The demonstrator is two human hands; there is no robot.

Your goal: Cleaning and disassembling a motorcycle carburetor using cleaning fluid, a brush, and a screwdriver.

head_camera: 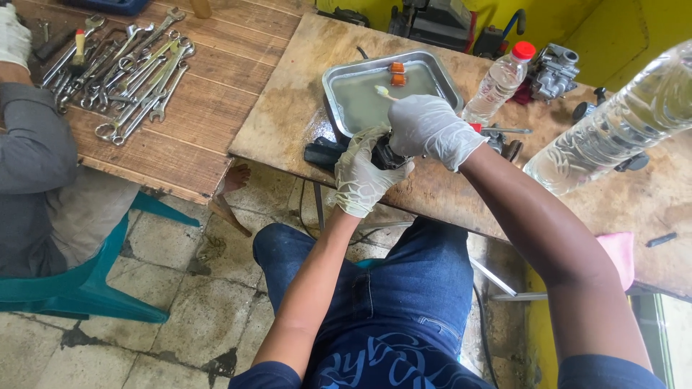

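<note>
- White gloves are covering both my hands near the middle of the frame, at the near edge of the plywood bench [303, 108].
- My left hand [362, 176] is clenching around a dark engine part [386, 155]; most of that part is hiding behind my fingers and under my right hand, so I cannot make out its shape.
- My right hand [431, 130] is gripping a small brush [384, 91], whose pale head is sticking out above my knuckles, over the near edge of the metal tray [339, 86]; its handle is buried in my fist.
- Cloudy liquid is sitting in the tray, with two small orange pieces [396, 73] lying at its far end.
- A red-capped plastic bottle [499, 83] is standing just right of the tray; a second clear bottle [620, 126] is looming blurred at the right, cut off by the frame edge.
- Another person's grey sleeve [32, 137] and gloved hand [13, 36] are showing at the upper left, mostly cropped, beside a heap of spanners [133, 72] on a slatted wooden table [202, 122].
</note>
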